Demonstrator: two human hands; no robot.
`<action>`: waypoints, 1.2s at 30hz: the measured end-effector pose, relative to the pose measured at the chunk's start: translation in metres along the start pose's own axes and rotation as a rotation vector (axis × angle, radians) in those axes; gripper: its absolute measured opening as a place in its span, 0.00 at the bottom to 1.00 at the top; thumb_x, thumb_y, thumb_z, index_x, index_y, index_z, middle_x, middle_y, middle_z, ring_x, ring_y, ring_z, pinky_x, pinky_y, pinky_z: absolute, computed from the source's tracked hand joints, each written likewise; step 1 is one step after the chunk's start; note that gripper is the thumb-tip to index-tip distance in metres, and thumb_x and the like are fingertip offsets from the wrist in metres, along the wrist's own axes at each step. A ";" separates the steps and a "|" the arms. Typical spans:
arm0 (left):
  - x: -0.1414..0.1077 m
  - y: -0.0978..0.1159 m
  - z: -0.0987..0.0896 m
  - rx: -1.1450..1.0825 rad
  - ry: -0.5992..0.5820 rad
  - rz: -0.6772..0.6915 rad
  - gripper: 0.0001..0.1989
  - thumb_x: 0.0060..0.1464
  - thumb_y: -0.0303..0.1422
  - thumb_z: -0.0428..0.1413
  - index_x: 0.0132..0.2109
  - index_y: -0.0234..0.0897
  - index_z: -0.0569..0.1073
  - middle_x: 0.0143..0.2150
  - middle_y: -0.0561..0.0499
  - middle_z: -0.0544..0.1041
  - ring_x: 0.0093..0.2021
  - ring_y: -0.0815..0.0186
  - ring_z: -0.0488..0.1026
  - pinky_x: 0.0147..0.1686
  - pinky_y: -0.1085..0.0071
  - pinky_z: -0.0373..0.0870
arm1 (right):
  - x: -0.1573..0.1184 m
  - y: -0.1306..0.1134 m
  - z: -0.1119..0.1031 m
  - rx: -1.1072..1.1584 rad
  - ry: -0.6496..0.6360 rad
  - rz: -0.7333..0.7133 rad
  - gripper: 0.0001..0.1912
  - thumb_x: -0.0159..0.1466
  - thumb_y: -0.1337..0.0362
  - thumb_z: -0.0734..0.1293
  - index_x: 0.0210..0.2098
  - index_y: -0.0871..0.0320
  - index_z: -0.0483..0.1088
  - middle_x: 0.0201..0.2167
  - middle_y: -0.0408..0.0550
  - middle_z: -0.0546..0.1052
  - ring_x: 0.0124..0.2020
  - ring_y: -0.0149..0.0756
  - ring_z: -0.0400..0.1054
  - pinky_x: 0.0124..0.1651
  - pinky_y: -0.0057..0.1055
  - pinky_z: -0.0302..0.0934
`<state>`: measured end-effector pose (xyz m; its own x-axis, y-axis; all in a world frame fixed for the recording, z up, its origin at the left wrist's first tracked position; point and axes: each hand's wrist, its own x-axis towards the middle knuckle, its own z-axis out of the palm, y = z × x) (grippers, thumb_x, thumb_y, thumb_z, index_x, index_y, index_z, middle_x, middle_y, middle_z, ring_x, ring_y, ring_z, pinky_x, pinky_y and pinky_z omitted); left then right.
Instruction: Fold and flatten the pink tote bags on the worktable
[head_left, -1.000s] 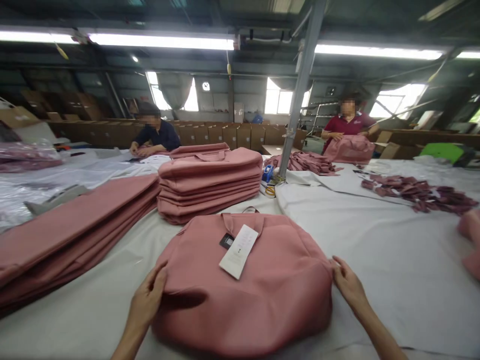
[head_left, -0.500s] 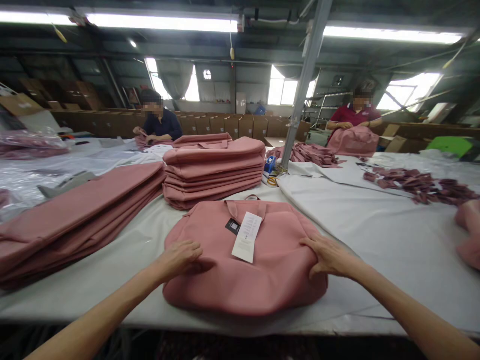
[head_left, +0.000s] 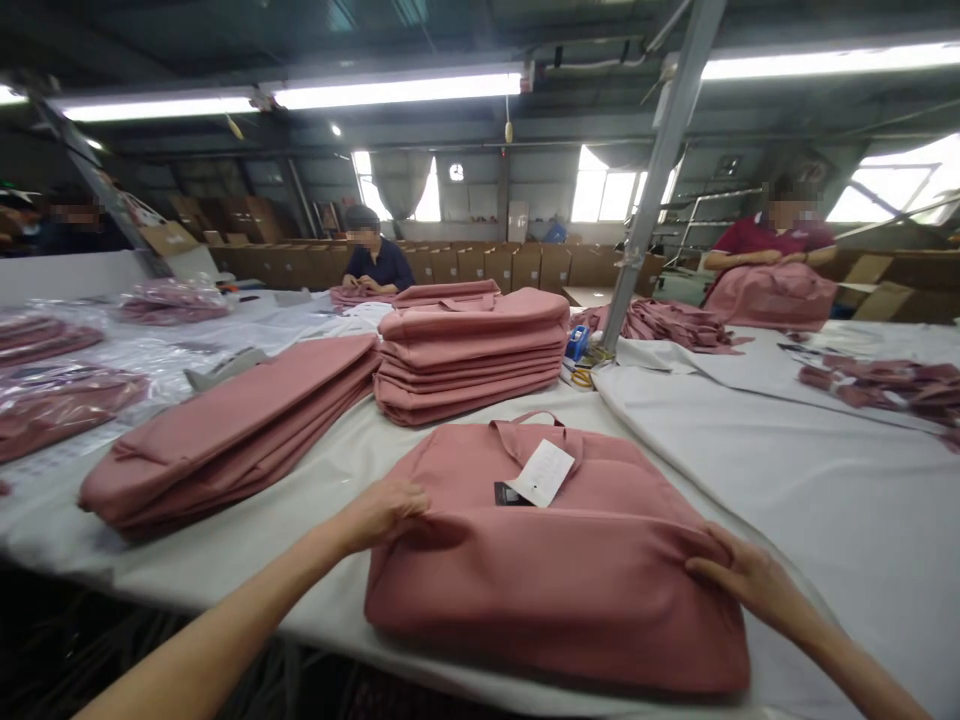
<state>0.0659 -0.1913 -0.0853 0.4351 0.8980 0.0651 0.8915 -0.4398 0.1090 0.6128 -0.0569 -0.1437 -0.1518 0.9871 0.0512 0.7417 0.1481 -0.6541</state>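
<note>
The left hand [head_left: 390, 508] pinches the bag [head_left: 559, 575] at its left side. The bag lies between both hands, on the white table [head_left: 825, 470]. The right hand [head_left: 742, 572] grips the cloth at its right side.

Pink tagged bag [head_left: 555, 590], front creased, on table [head_left: 300, 500]

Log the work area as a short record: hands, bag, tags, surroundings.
Left hand: gripping the pink bag near its left side
Right hand: gripping it near its right side
Bag: on the table, a ridge running between the hands
On bag: white tag partly over black tag
Behind bag: stack of pink bags
Left: another pink stack
</note>
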 end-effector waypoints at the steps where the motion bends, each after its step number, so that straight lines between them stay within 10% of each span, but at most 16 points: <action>1: 0.001 0.000 0.007 -0.010 -0.021 -0.011 0.11 0.61 0.30 0.47 0.31 0.37 0.70 0.29 0.53 0.71 0.31 0.67 0.67 0.31 0.71 0.57 | 0.000 0.011 0.012 -0.010 -0.007 -0.008 0.27 0.41 0.42 0.74 0.37 0.49 0.74 0.32 0.45 0.78 0.37 0.51 0.70 0.38 0.36 0.62; 7: 0.007 0.035 -0.014 -0.043 -0.092 -0.059 0.10 0.57 0.38 0.53 0.42 0.39 0.73 0.40 0.48 0.74 0.40 0.59 0.70 0.41 0.67 0.63 | 0.016 0.032 0.023 -0.195 -0.056 -0.134 0.28 0.50 0.38 0.68 0.42 0.50 0.70 0.33 0.48 0.78 0.37 0.51 0.71 0.38 0.38 0.63; 11: 0.026 0.089 -0.005 -0.042 -0.126 -0.152 0.45 0.40 0.49 0.64 0.62 0.38 0.60 0.49 0.40 0.72 0.46 0.48 0.70 0.43 0.59 0.66 | 0.021 0.030 0.022 -0.244 -0.072 -0.175 0.30 0.53 0.37 0.65 0.44 0.51 0.69 0.34 0.47 0.78 0.37 0.50 0.73 0.37 0.39 0.65; 16: 0.057 0.086 0.010 -0.054 -0.160 -0.173 0.13 0.46 0.36 0.62 0.40 0.36 0.75 0.36 0.43 0.77 0.36 0.52 0.74 0.32 0.64 0.64 | 0.026 0.038 0.023 -0.327 0.005 -0.276 0.36 0.53 0.36 0.64 0.49 0.57 0.68 0.41 0.55 0.78 0.42 0.54 0.73 0.40 0.45 0.69; 21: 0.067 0.046 -0.009 -0.098 -0.190 -0.016 0.07 0.47 0.33 0.61 0.37 0.41 0.77 0.33 0.49 0.78 0.32 0.58 0.73 0.30 0.67 0.60 | 0.002 -0.018 0.030 -0.379 0.167 -0.779 0.38 0.59 0.48 0.65 0.64 0.61 0.57 0.61 0.62 0.62 0.60 0.63 0.57 0.59 0.61 0.55; 25: 0.066 0.038 -0.019 -0.086 -0.200 0.080 0.07 0.51 0.32 0.57 0.39 0.41 0.76 0.36 0.48 0.79 0.33 0.59 0.72 0.29 0.67 0.58 | -0.033 -0.089 0.085 -0.254 -0.218 -1.108 0.31 0.60 0.53 0.65 0.63 0.40 0.58 0.61 0.42 0.63 0.62 0.54 0.56 0.61 0.53 0.59; 29: 0.068 0.046 -0.016 -0.047 -0.232 0.145 0.10 0.50 0.31 0.58 0.42 0.43 0.76 0.37 0.49 0.79 0.33 0.57 0.73 0.26 0.66 0.58 | -0.031 -0.142 0.158 -0.231 -0.484 -1.246 0.30 0.65 0.53 0.60 0.65 0.40 0.50 0.62 0.38 0.62 0.62 0.45 0.57 0.62 0.45 0.59; 36: 0.065 0.038 0.000 0.082 -0.217 0.120 0.13 0.47 0.30 0.59 0.43 0.44 0.75 0.40 0.46 0.79 0.36 0.53 0.75 0.28 0.64 0.64 | -0.008 -0.149 0.217 -0.208 -0.740 -1.266 0.30 0.69 0.57 0.59 0.67 0.51 0.47 0.65 0.49 0.56 0.65 0.45 0.51 0.66 0.44 0.48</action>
<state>0.1280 -0.1499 -0.0766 0.5473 0.8247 -0.1425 0.8353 -0.5489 0.0316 0.3616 -0.1002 -0.2101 -0.9969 -0.0478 0.0629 -0.0668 0.9351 -0.3481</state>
